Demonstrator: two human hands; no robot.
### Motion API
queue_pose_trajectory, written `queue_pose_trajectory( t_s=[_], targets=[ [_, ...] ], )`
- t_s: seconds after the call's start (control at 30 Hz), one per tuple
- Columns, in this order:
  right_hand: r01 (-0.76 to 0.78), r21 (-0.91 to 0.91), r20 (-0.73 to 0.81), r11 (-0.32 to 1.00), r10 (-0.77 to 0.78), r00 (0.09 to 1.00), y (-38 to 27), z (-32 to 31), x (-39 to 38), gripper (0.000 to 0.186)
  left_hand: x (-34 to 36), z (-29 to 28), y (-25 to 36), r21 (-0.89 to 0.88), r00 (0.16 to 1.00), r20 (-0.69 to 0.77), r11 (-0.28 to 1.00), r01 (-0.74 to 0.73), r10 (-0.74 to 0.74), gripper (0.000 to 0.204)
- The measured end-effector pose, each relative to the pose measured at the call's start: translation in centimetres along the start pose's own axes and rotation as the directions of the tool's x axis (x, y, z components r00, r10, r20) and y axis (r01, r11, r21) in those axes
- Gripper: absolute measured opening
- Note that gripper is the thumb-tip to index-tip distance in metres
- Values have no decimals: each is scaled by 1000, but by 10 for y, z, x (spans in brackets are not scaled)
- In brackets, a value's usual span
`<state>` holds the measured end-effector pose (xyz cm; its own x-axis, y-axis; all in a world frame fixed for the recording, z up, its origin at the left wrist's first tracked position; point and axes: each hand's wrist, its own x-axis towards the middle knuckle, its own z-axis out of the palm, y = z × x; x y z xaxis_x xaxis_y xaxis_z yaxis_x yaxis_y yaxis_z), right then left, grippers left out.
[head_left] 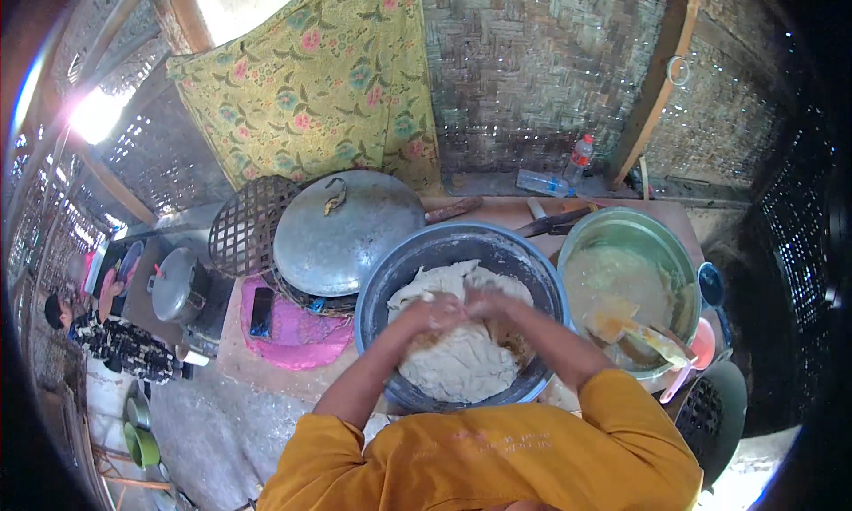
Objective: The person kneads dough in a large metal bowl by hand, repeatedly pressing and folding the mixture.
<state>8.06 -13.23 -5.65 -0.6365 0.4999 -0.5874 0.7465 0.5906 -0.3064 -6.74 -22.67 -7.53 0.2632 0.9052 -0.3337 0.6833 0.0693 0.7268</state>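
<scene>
A mass of pale dough fills much of a large blue-grey basin in front of me. My left hand and my right hand meet over the middle of it, pressed into the dough with curled fingers. Blur and dough partly mask the fingertips. Dry flour streaks the basin's inner wall, and brownish, wetter patches show beside the dough.
At right stands a green basin of cloudy liquid, with a pink-handled utensil. A lidded metal pot sits left, near a phone on pink plastic. Two bottles lean by the wall. Another person is far left.
</scene>
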Motion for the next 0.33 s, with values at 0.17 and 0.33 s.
queue_pose_trajectory(
  t_s=[0.17,0.33],
  targets=[
    [85,-54,-156,995,-93,983,-28,57,-100,102,-13,-58,20,-40,917,-384,994,106,-113,52],
    [274,462,208,844,-403,891,12,16,-101,87,-1,-56,-28,-107,943,-309,990,97,-125,66]
  ],
)
